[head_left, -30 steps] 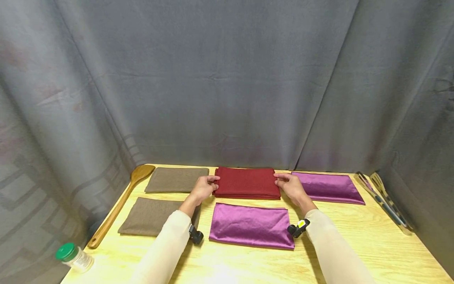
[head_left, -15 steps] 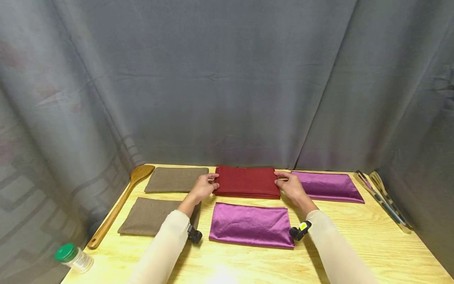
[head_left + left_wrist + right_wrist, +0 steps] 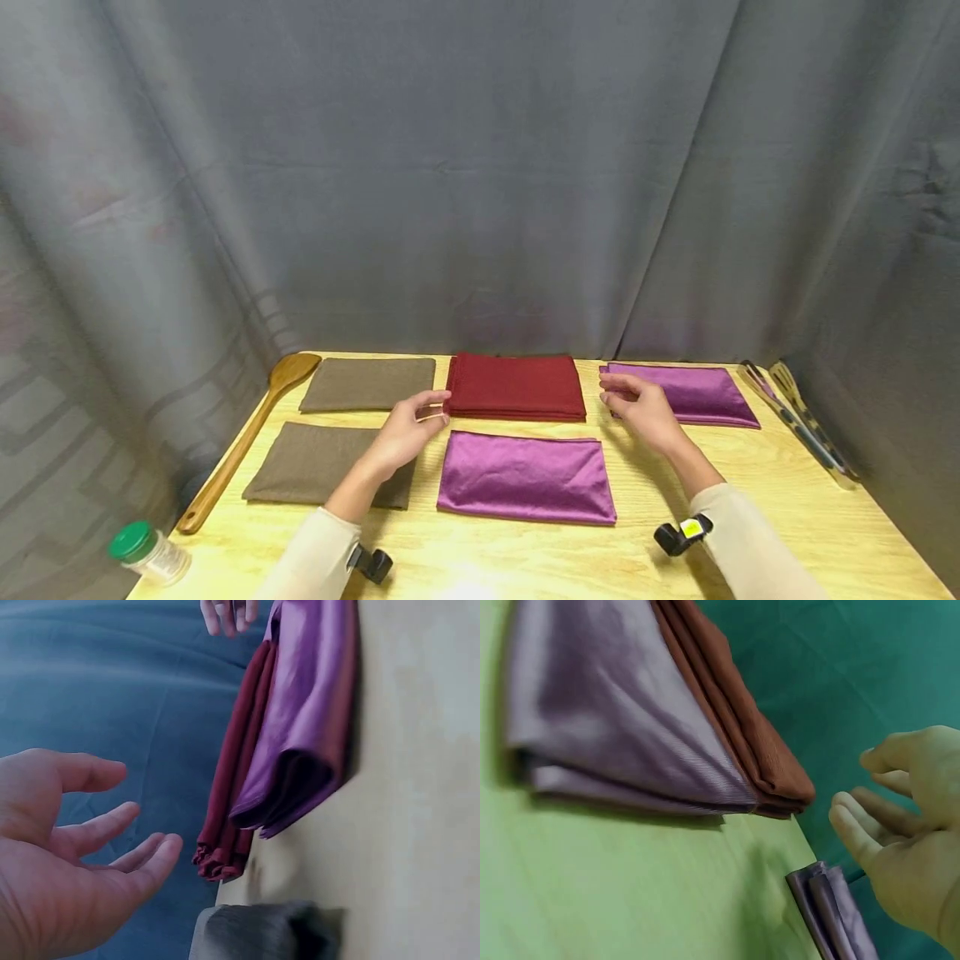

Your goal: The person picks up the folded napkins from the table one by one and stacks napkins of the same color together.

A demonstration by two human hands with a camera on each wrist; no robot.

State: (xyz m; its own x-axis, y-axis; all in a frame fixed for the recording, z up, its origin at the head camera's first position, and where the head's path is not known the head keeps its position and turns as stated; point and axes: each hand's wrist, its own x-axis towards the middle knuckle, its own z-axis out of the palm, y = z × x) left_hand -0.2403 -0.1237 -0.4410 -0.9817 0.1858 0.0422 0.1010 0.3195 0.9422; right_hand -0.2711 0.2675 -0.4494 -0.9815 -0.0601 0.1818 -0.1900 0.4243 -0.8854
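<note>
A folded dark red cloth lies at the back middle of the table. My left hand hovers by its left edge, fingers loosely bent, holding nothing; in the left wrist view the left hand shows air between thumb and fingers. To the right of the red cloth, my right hand is apart from it, fingers relaxed, overlapping the left end of a folded purple satin cloth. The right wrist view shows the right hand grasping nothing. In front of the red cloth lies another folded purple cloth.
Two folded grey-brown cloths, a back one and a front one, lie at left. Beside them are a long wooden spoon and a green-capped jar. Kitchen utensils lie at the right edge. A grey curtain hangs behind.
Both hands have let go of the red cloth's side edges and drawn apart, the left toward the left and nearer, the right toward the right. The red cloth lies flat in place.
</note>
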